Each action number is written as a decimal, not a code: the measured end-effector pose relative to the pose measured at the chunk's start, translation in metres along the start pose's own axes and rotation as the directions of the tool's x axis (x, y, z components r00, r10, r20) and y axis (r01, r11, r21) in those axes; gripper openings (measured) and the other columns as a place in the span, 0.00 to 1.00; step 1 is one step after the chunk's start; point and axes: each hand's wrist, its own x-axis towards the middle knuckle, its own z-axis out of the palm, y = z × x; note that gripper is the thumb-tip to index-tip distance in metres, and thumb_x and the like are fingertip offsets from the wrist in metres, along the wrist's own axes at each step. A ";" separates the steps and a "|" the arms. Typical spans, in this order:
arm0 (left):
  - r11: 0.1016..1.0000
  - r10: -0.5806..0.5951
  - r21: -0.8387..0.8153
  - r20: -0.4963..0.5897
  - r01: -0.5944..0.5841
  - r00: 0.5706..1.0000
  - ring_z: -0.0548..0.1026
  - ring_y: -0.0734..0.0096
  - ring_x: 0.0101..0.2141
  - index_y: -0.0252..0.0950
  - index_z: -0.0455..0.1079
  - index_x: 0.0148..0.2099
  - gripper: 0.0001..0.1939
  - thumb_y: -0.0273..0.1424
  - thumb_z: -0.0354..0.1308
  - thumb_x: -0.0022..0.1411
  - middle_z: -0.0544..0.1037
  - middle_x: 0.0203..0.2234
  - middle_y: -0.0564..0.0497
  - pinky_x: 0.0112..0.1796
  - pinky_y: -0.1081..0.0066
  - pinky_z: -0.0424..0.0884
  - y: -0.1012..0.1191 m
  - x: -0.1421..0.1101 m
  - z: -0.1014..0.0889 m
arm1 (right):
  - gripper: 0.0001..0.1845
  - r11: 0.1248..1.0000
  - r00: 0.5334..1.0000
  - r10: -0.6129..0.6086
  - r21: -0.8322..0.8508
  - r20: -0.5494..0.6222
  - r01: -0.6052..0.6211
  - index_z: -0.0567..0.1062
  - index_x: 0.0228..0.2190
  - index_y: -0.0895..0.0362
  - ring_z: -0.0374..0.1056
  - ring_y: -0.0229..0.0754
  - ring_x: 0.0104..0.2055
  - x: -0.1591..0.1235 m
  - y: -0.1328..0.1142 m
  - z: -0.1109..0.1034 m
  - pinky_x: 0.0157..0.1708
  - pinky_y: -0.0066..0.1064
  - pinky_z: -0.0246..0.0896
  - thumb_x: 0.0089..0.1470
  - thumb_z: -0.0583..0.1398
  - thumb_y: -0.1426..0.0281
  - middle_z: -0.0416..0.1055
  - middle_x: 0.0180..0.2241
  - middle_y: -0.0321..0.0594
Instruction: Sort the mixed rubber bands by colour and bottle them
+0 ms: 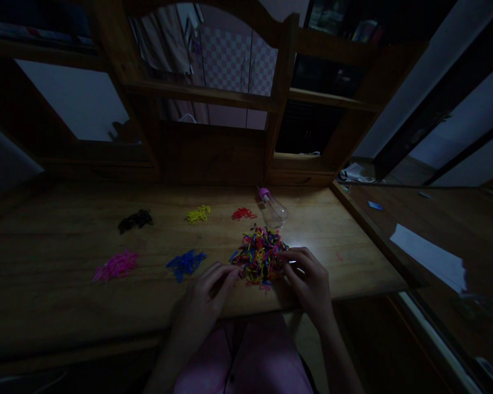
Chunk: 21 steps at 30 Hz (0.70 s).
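A mixed heap of small coloured rubber bands lies on the wooden desk in front of me. My left hand is at the heap's left edge, thumb and forefinger pinched together; what is between the tips is too small and dark to make out. From the right, my right hand reaches onto the heap, its curled thumb and forefinger slightly apart and touching the bands. Single-colour groups lie to the left and behind: blue bands, pink bands, black bands, yellow bands and red bands.
Behind the heap a clear bulb-shaped bottle with a pink top lies on its side. A wooden shelf unit rises at the desk's back. On the right-hand surface are a white paper and a small blue card. The room is dim.
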 end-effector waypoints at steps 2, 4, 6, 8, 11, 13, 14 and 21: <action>1.000 0.012 0.007 -0.004 -0.012 1.000 0.74 0.68 0.43 0.42 0.73 0.40 0.10 0.37 0.51 0.67 0.77 0.39 0.53 0.45 0.71 0.67 -0.001 0.000 0.000 | 0.06 0.998 0.999 0.036 0.047 -0.013 -0.036 0.78 0.37 0.53 0.72 0.43 0.40 0.001 0.000 -0.001 0.37 0.31 0.70 0.57 0.60 0.70 0.73 0.39 0.41; 0.999 0.039 0.014 -0.022 -0.038 0.999 0.74 0.69 0.43 0.42 0.73 0.40 0.09 0.36 0.52 0.67 0.77 0.39 0.53 0.46 0.71 0.67 -0.001 -0.001 0.001 | 0.05 0.990 0.995 0.096 0.109 -0.027 -0.092 0.78 0.35 0.54 0.73 0.43 0.38 0.002 -0.001 -0.003 0.37 0.31 0.70 0.56 0.62 0.69 0.74 0.36 0.40; 0.995 0.096 0.022 -0.023 -0.096 0.995 0.74 0.70 0.44 0.42 0.73 0.41 0.08 0.35 0.53 0.67 0.76 0.40 0.53 0.47 0.71 0.67 0.001 -0.003 0.004 | 0.05 0.968 0.983 0.177 0.188 -0.037 -0.167 0.78 0.34 0.54 0.74 0.42 0.35 0.004 -0.003 -0.004 0.36 0.31 0.71 0.54 0.63 0.67 0.76 0.32 0.39; 0.984 0.176 0.026 0.027 -0.177 0.984 0.73 0.70 0.44 0.42 0.73 0.42 0.07 0.32 0.53 0.67 0.75 0.40 0.52 0.47 0.71 0.68 0.005 -0.006 0.009 | 0.07 0.938 0.969 0.247 0.258 -0.034 -0.230 0.78 0.33 0.55 0.75 0.42 0.32 0.006 -0.005 -0.006 0.34 0.31 0.72 0.53 0.65 0.65 0.77 0.30 0.39; 0.966 0.250 0.027 0.148 -0.257 0.957 0.73 0.71 0.44 0.42 0.73 0.45 0.10 0.27 0.51 0.67 0.74 0.41 0.51 0.46 0.72 0.69 0.013 -0.008 0.019 | 0.09 0.910 0.956 0.291 0.314 -0.022 -0.270 0.79 0.32 0.56 0.76 0.43 0.33 0.007 -0.007 -0.006 0.33 0.31 0.73 0.50 0.67 0.64 0.78 0.31 0.40; 0.958 0.271 0.039 0.191 -0.284 0.943 0.73 0.71 0.42 0.41 0.72 0.46 0.12 0.25 0.50 0.67 0.73 0.40 0.50 0.45 0.72 0.70 0.017 -0.008 0.027 | 0.10 0.894 0.950 0.310 0.346 -0.023 -0.284 0.79 0.32 0.56 0.76 0.43 0.33 0.007 -0.007 -0.006 0.34 0.31 0.73 0.49 0.68 0.64 0.79 0.31 0.40; 0.952 0.284 0.057 0.198 -0.300 0.938 0.73 0.71 0.42 0.40 0.72 0.45 0.12 0.24 0.49 0.67 0.72 0.40 0.50 0.44 0.71 0.71 0.017 -0.007 0.031 | 0.10 0.886 0.948 0.319 0.362 -0.021 -0.290 0.79 0.32 0.56 0.76 0.43 0.34 0.007 -0.007 -0.006 0.34 0.31 0.73 0.49 0.68 0.64 0.79 0.31 0.40; 0.821 0.365 0.373 0.240 -0.433 0.899 0.69 0.65 0.40 0.37 0.69 0.39 0.06 0.22 0.53 0.64 0.70 0.38 0.48 0.39 0.67 0.69 0.015 0.003 0.047 | 0.09 0.865 0.945 0.322 0.422 -0.052 -0.272 0.78 0.32 0.56 0.76 0.43 0.35 0.008 -0.002 -0.008 0.36 0.31 0.73 0.48 0.69 0.65 0.78 0.32 0.39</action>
